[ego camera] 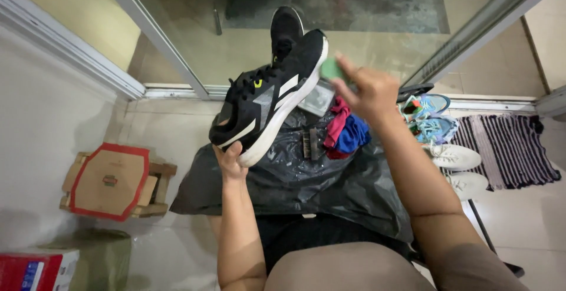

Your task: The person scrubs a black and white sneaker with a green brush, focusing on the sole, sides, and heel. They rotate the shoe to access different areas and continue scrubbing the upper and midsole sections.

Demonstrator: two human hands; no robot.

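My left hand [230, 162] grips the heel of the black knit running shoe with white stripes [268, 93], raised over the black plastic sheet [306, 179], while my right hand [365, 93] presses a small green sponge [333, 70] against its white toe edge.

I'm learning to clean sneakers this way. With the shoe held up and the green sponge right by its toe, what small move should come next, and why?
Probably press the green sponge onto the white sole edge at the toe and wipe along it. The right hand holds the sponge just beside the toe of the black shoe, while the left hand grips the heel, sole edge turned toward the sponge.
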